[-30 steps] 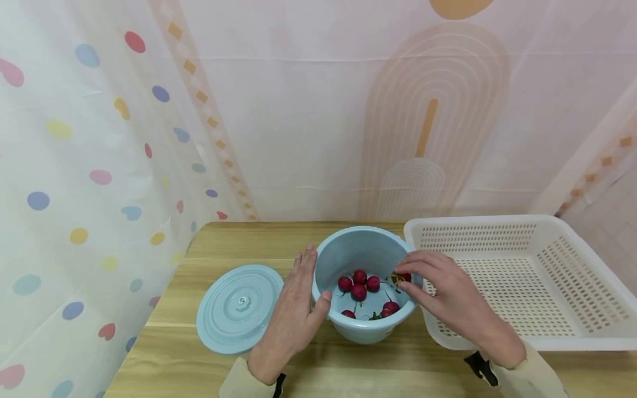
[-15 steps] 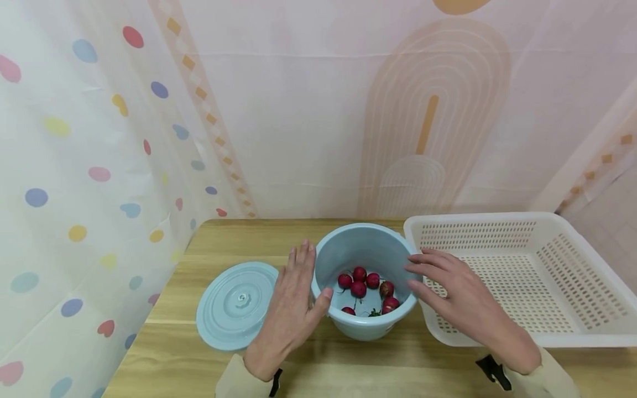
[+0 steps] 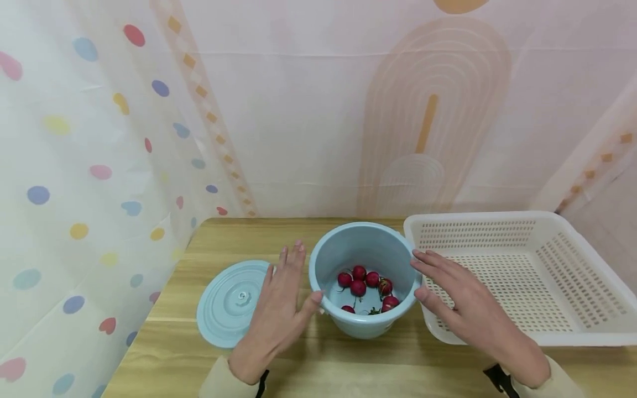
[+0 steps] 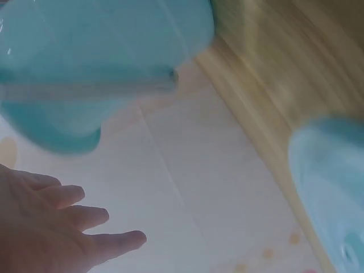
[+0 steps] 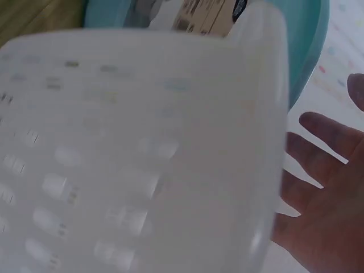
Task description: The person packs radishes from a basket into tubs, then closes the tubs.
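Note:
A light blue bucket (image 3: 362, 330) stands on the wooden table, with several red radishes (image 3: 358, 288) lying on its bottom. To its left my left hand (image 3: 275, 318) hovers with straight, spread fingers, partly over the blue lid (image 3: 219, 307). In the left wrist view that hand (image 4: 62, 227) is apart from the bucket (image 4: 108, 40) and its pale handle (image 4: 85, 91). My right hand (image 3: 470, 307), fingers spread, is at the bucket's right rim; whether the fingertips touch it I cannot tell. Neither hand holds anything.
A white perforated basket (image 3: 478, 235) stands right of the bucket, close against it and partly behind the right hand. A printed label (image 5: 199, 14) shows on the bucket's side. A patterned curtain (image 3: 308, 121) hangs behind the table.
My right hand has let go of a radish into the bucket and drawn back to the right rim. The left hand has moved left, away from the bucket.

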Available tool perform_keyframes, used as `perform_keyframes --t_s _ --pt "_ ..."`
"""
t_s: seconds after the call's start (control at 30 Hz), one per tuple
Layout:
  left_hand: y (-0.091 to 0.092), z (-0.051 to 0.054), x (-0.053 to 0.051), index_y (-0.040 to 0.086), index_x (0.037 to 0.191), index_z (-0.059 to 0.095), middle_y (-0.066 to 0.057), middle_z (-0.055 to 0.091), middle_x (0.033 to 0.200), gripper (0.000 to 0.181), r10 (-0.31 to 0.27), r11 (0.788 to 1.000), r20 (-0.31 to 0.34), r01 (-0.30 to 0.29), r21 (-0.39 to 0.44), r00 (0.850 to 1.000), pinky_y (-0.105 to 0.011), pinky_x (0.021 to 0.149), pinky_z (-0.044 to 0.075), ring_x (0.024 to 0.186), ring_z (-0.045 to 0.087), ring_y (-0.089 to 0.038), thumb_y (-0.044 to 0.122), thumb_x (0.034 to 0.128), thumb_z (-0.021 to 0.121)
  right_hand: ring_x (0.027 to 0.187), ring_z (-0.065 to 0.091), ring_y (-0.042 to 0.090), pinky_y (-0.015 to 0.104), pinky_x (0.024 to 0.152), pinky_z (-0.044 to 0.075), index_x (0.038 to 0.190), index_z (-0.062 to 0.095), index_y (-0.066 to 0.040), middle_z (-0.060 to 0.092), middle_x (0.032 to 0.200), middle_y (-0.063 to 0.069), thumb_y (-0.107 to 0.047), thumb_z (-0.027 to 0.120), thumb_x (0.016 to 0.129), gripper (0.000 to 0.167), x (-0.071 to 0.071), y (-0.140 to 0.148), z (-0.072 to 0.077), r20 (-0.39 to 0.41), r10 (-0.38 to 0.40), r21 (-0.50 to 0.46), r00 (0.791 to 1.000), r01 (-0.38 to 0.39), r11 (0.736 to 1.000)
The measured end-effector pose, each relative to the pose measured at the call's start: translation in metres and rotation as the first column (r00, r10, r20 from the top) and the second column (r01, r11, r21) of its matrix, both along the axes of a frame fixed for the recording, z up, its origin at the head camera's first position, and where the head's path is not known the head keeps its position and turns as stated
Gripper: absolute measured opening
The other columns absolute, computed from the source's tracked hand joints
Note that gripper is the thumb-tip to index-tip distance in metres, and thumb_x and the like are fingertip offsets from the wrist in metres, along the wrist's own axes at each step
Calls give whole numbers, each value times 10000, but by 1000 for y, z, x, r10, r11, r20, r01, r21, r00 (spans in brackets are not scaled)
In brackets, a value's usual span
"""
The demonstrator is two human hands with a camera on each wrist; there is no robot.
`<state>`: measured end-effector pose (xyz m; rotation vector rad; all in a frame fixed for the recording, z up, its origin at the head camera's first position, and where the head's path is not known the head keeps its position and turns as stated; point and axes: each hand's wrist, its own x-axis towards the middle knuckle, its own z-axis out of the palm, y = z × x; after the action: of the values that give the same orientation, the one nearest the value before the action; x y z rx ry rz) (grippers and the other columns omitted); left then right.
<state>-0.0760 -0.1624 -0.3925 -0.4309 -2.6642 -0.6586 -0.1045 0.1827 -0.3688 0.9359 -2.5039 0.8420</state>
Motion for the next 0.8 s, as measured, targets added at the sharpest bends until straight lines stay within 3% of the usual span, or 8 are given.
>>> perform_keyframes --t_s 0.1,0.2,0.3,0.5,0.8 --pt "-20 4 8 78 1661 187 -104 205 1709 840 33 999 -25 -34 -15 999 -682 1201 182 1565 174 -379 640 1053 329 1459 440 281 354 1215 309 1473 589 -127 508 1566 6 -226 714 973 525 6 -10 0 -37 16 -39 999 -18 999" --pt "-41 8 14 48 1646 228 -146 274 1683 806 67 997 -66 -69 -22 996 -700 1176 226 1540 248 -403 586 1065 379 1475 418 278 188 1214 186 1502 556 -131 496 1576 7 -222 716 970 562 11 -21 2 -59 42 -86 997 -47 995" --pt "-61 9 19 19 1622 285 -175 343 1651 759 90 996 -97 -92 -16 991 -714 1145 273 1510 312 -422 503 1064 459 1490 394 274 178 1217 176 1528 522 -139 475 1592 15 -222 718 969 598 17 -31 6 -53 71 -124 996 -77 989" --pt "-92 9 18 -13 1588 347 -216 416 1600 707 127 992 -117 -129 -1 985 -660 1140 328 1470 371 -447 376 1034 553 1512 359 284 228 1236 194 1544 487 -114 441 1615 59 -271 659 1016 577 26 -50 12 -66 143 -174 987 -153 973" --pt "-145 6 31 -1 1615 285 -256 339 1628 711 231 973 49 -230 -25 972 -620 1174 300 1461 343 -495 332 1046 551 1495 384 319 315 1246 239 1524 475 -23 469 1580 142 -405 464 1098 573 40 -99 11 -182 286 -228 941 -323 919"
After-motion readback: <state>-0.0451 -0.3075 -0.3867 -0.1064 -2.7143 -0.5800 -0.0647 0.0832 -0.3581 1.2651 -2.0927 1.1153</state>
